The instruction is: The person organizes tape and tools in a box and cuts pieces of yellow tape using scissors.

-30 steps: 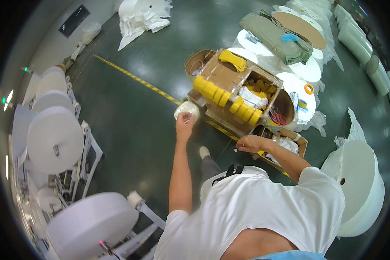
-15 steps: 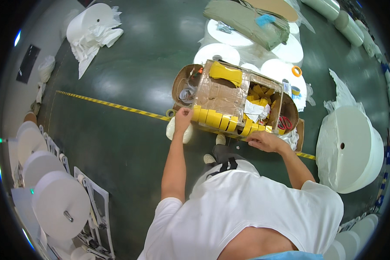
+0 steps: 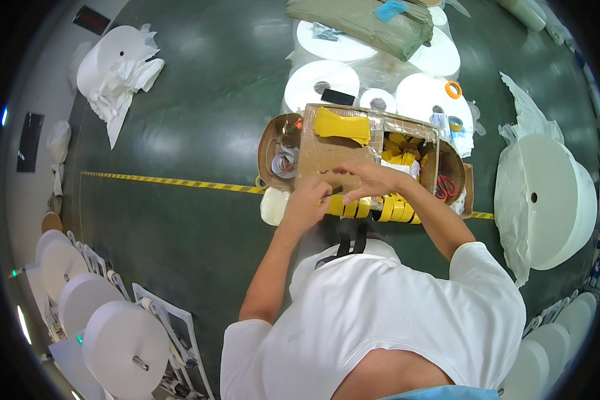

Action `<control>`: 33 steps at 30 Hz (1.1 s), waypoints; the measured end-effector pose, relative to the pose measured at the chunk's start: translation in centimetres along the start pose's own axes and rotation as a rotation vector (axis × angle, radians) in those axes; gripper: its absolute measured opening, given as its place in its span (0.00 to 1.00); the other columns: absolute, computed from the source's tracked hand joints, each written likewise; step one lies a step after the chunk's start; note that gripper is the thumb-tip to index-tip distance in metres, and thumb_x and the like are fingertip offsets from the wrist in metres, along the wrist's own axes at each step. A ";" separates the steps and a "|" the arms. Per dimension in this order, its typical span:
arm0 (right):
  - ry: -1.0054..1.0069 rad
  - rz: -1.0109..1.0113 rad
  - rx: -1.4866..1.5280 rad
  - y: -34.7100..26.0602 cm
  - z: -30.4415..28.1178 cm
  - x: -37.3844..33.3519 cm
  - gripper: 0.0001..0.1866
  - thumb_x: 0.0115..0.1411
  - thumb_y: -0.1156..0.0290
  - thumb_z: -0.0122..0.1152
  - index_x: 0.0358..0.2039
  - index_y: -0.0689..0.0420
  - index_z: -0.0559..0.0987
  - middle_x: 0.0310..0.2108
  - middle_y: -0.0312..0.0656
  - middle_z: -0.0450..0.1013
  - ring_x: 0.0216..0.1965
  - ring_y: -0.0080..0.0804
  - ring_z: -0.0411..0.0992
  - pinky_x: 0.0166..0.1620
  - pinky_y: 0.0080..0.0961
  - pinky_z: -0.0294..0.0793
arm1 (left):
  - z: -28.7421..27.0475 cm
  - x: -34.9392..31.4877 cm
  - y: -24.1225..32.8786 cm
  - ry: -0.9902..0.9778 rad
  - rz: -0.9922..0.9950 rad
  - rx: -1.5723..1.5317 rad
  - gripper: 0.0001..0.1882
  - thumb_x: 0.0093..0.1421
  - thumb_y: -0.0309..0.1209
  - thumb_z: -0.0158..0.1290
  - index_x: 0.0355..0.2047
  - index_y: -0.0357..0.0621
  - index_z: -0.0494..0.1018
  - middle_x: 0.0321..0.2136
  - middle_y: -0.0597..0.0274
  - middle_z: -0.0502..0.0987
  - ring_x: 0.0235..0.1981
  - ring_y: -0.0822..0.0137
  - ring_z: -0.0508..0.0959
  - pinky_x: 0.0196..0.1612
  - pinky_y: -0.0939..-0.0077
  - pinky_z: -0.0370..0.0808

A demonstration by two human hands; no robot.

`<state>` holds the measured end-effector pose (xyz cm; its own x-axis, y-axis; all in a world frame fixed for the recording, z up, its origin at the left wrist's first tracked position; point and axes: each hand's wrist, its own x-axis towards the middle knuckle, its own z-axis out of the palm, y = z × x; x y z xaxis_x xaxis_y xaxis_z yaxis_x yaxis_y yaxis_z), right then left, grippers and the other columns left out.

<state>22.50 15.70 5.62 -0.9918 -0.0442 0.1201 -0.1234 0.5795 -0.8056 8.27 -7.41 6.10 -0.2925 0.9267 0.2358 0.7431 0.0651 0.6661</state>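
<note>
A cardboard box [image 3: 340, 155] wrapped in clear tape stands in front of me. Both hands are over its near edge, where yellow strips [image 3: 397, 209] hang in a row. My left hand [image 3: 305, 207] is at the left end of the row, its fingers curled together; whatever they pinch is hidden. To its right, my right hand [image 3: 375, 180] hovers over the box, thumb and fingers apart, with nothing visible between them. A stack of yellow pieces [image 3: 342, 127] lies on the far part of the box top. Crumpled yellow scraps [image 3: 402, 148] fill the open right compartment.
Side pockets hold white rings [image 3: 285, 162] at left and red-handled scissors [image 3: 445, 187] at right. Beyond are white rolls [image 3: 322, 85], a dark flat object [image 3: 338, 97] and an orange tape roll [image 3: 453, 90]. A large white roll [image 3: 543, 200] stands right; machine rolls [image 3: 123, 347] stand lower left.
My left hand has moved right along the strips. My right hand has risen from the near edge and moved left over the box, bringing the hands close together. The view has shifted slightly.
</note>
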 end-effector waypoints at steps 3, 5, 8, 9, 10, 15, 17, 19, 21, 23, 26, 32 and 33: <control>-0.278 0.138 0.125 1.5 1.2 2.1 0.35 0.60 0.45 0.79 0.57 0.60 0.82 0.43 0.54 0.85 0.44 0.52 0.83 0.48 0.45 0.80 | 0.8 1.5 -1.4 -0.027 0.227 0.044 0.09 0.54 0.22 0.65 0.35 0.42 0.78 0.35 0.53 0.76 0.40 0.46 0.79 0.44 0.54 0.78; -0.331 0.185 0.098 1.3 1.7 3.1 0.32 0.59 0.48 0.79 0.54 0.59 0.83 0.41 0.53 0.85 0.43 0.53 0.83 0.46 0.46 0.79 | 1.0 1.5 -2.6 -0.110 0.250 0.031 0.10 0.55 0.22 0.65 0.36 0.42 0.78 0.36 0.54 0.76 0.41 0.47 0.79 0.45 0.53 0.77; -0.212 0.269 0.068 1.2 2.6 2.8 0.26 0.59 0.53 0.79 0.49 0.58 0.84 0.38 0.53 0.84 0.42 0.59 0.81 0.44 0.48 0.77 | 0.6 2.6 -3.7 -0.157 0.281 -0.017 0.12 0.55 0.22 0.65 0.40 0.43 0.79 0.40 0.53 0.77 0.45 0.47 0.79 0.48 0.53 0.77; -0.176 0.316 0.030 0.3 2.2 2.7 0.24 0.58 0.55 0.79 0.47 0.59 0.83 0.39 0.55 0.84 0.43 0.61 0.80 0.45 0.51 0.78 | 0.3 3.0 -4.1 -0.164 0.289 -0.036 0.14 0.55 0.22 0.65 0.42 0.43 0.79 0.42 0.52 0.77 0.46 0.47 0.79 0.50 0.53 0.77; -0.118 0.355 -0.075 0.4 2.4 2.4 0.24 0.58 0.56 0.79 0.48 0.59 0.83 0.39 0.55 0.84 0.43 0.62 0.80 0.45 0.51 0.78 | -0.2 3.6 -4.8 -0.067 0.280 -0.043 0.15 0.56 0.24 0.66 0.44 0.43 0.79 0.44 0.51 0.77 0.48 0.46 0.78 0.52 0.53 0.77; 0.098 0.469 -0.548 2.1 5.1 2.2 0.22 0.57 0.60 0.78 0.46 0.57 0.79 0.42 0.49 0.80 0.43 0.54 0.82 0.45 0.48 0.83 | -0.8 7.3 -15.2 0.296 -0.161 -0.112 0.27 0.59 0.28 0.69 0.57 0.36 0.75 0.56 0.42 0.76 0.59 0.43 0.77 0.62 0.55 0.75; 0.114 0.471 -0.632 2.0 6.6 4.6 0.22 0.56 0.62 0.78 0.47 0.56 0.79 0.44 0.46 0.79 0.45 0.51 0.82 0.45 0.45 0.83 | 0.1 6.8 -21.8 0.338 -0.297 0.048 0.26 0.63 0.29 0.66 0.59 0.36 0.74 0.55 0.42 0.78 0.58 0.44 0.79 0.60 0.55 0.77; 0.109 0.572 -0.688 2.3 7.0 4.3 0.24 0.55 0.64 0.79 0.49 0.56 0.79 0.48 0.44 0.77 0.48 0.47 0.81 0.47 0.42 0.84 | 1.7 8.9 -24.5 0.241 -0.387 0.031 0.23 0.65 0.30 0.64 0.59 0.35 0.74 0.52 0.43 0.80 0.55 0.43 0.80 0.57 0.54 0.78; 0.157 0.563 -0.773 2.9 7.3 3.7 0.23 0.54 0.62 0.79 0.46 0.56 0.79 0.46 0.45 0.78 0.50 0.47 0.80 0.49 0.42 0.83 | 2.1 10.3 -25.6 0.038 -0.481 -0.106 0.21 0.66 0.30 0.63 0.56 0.35 0.75 0.46 0.44 0.83 0.50 0.42 0.82 0.54 0.51 0.79; 0.168 0.560 -0.823 3.2 7.2 2.9 0.24 0.53 0.61 0.80 0.45 0.56 0.79 0.46 0.47 0.78 0.53 0.48 0.78 0.52 0.42 0.82 | 1.8 10.4 -26.1 0.071 -0.457 -0.176 0.11 0.70 0.29 0.59 0.49 0.34 0.79 0.35 0.50 0.85 0.39 0.52 0.86 0.44 0.58 0.82; 0.155 0.584 -0.781 2.3 6.8 2.5 0.28 0.51 0.60 0.82 0.50 0.57 0.80 0.50 0.48 0.77 0.58 0.50 0.74 0.57 0.42 0.80 | -0.8 8.7 -25.1 -0.070 -0.387 -0.543 0.10 0.75 0.32 0.57 0.47 0.37 0.81 0.34 0.60 0.85 0.35 0.66 0.84 0.39 0.67 0.82; 0.460 0.376 0.029 -4.0 1.0 3.7 0.35 0.58 0.61 0.82 0.63 0.59 0.78 0.53 0.47 0.79 0.51 0.37 0.78 0.56 0.34 0.79 | -7.3 8.7 -13.8 -0.484 -0.320 -0.814 0.10 0.77 0.32 0.57 0.48 0.38 0.82 0.33 0.71 0.83 0.34 0.77 0.80 0.37 0.78 0.78; 0.467 0.377 0.232 -4.5 0.8 4.7 0.31 0.61 0.62 0.81 0.61 0.60 0.79 0.49 0.45 0.80 0.47 0.32 0.77 0.53 0.31 0.79 | -7.8 8.8 -12.2 -0.528 -0.270 -0.798 0.09 0.77 0.31 0.57 0.48 0.37 0.81 0.33 0.70 0.82 0.34 0.77 0.79 0.38 0.78 0.78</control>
<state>18.34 12.19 9.35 -0.8555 0.5179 0.0019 0.1750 0.2925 -0.9401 -8.09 -2.91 5.53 0.0572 0.9761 -0.2097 0.0117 0.2094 0.9778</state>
